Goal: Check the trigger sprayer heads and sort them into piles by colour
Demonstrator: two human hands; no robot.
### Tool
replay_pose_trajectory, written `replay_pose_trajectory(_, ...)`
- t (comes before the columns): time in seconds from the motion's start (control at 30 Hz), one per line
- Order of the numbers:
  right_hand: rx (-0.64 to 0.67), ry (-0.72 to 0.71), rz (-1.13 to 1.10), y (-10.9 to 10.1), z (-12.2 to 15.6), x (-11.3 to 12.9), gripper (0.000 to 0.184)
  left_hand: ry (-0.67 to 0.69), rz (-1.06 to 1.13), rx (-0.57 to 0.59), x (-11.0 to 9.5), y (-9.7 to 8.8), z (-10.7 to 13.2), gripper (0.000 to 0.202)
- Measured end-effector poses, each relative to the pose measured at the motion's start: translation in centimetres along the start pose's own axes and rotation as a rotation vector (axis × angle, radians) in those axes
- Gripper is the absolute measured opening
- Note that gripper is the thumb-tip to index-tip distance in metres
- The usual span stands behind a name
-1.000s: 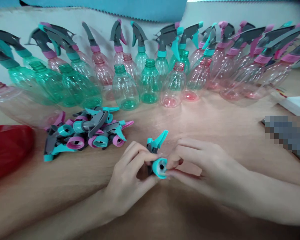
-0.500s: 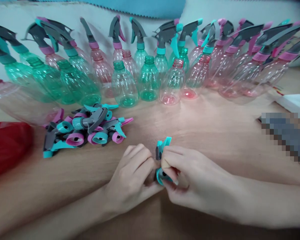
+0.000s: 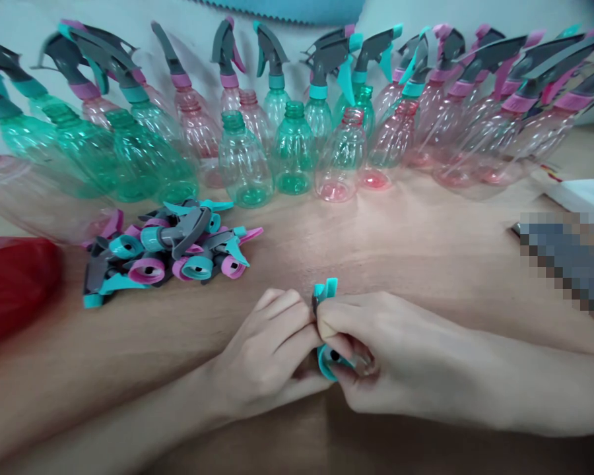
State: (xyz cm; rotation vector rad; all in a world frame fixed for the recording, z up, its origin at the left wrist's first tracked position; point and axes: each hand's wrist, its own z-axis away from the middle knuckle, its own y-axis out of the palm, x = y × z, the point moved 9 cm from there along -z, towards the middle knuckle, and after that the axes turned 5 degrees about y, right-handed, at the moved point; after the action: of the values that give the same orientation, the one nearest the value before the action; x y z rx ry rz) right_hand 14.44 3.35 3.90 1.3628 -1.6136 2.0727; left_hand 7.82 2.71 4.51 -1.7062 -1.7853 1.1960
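Note:
Near the front of the table, my left hand (image 3: 270,349) is closed around a grey and teal trigger spray head (image 3: 327,287). My right hand (image 3: 381,349) grips the same spray head from the other side, its curled fingers touching those of the left. The teal nozzle end sticks up above the fingers. Lower down, the open teal collar (image 3: 324,365) faces me, with my right thumb and fingers at its rim. Most of the grey body is hidden by the hands. Something small and pale shows inside my right fingers, too covered to name.
A heap of grey, pink and teal spray heads (image 3: 171,245) lies at left, beside a red bag (image 3: 20,290). Several green and pink bottles (image 3: 247,171) stand behind, some capped with spray heads. A blurred-out dark flat object (image 3: 564,264) and a white box (image 3: 587,201) are at right.
My left hand has shifted slightly right, its fingers now meeting my right hand. The spray head has moved a little right between them, and its nozzle end has turned more upright.

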Motion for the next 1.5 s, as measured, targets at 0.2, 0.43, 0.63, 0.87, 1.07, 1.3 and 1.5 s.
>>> replay_pose_trajectory(0.2, -0.131, -0.068, 0.123, 0.2, 0.3, 0.6, 0.022, -0.021, -0.035, -0.027, 0.2, -0.2, 0.0, 0.021)
replay_pose_trajectory(0.43, -0.307, -0.183, 0.45, -0.2, 1.3, 3.8, 0.022, 0.027, -0.079, -0.032, -0.2, -0.2, -0.1, 0.022)
replay_pose_trajectory(0.63, -0.306, -0.219, 0.461, 0.2, 1.4, 5.0, 0.03, 0.062, -0.05, -0.049, -0.4, 0.0, -0.2, 0.039)
replay_pose_trajectory(0.87, -0.342, -0.269, 0.49, 0.8, 2.0, 5.4, 0.021, 0.084, -0.06, -0.052, -0.4, 0.2, 0.1, 0.033)
replay_pose_trajectory(1.07, -0.38, -0.305, 0.556, 0.5, 2.3, 5.8, 0.022, 0.031, -0.063, -0.026, 0.2, 0.2, -0.5, 0.02)
replay_pose_trajectory(1.3, -0.351, -0.116, 0.669, -1.6, 1.4, 4.0, 0.02, -0.07, -0.164, -0.124, 0.9, -0.3, -1.4, 0.02)
replay_pose_trajectory(1.5, -0.523, -0.037, 0.791, -3.8, 0.8, 2.4, 0.01, -0.145, -0.32, -0.192, 2.6, -0.7, -2.1, 0.014)
